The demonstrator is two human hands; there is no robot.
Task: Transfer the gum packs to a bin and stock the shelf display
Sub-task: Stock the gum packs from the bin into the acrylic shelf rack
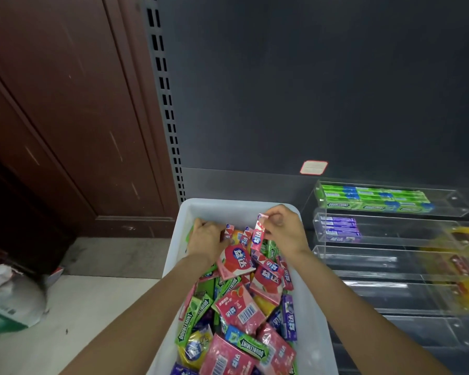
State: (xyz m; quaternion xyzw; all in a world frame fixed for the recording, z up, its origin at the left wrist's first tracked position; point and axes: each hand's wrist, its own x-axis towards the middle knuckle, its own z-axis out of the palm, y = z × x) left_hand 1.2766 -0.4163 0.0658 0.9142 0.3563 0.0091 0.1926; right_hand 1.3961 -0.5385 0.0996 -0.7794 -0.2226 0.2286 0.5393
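Observation:
A white plastic bin sits on the shelf, filled with several gum packs in pink, green, purple and yellow. My right hand pinches a slim pink gum pack, holding it upright at the bin's far end. My left hand reaches into the far left of the bin and grips another slim pink pack. To the right stands a clear acrylic display with tiered rows: green Doublemint packs in the top row, purple packs in the second, lower rows bare.
A dark shelf back panel with a red-edged price label rises behind the bin. A brown door is at the left, white bags lie on the floor. Blurred yellow packaging lies at the right edge.

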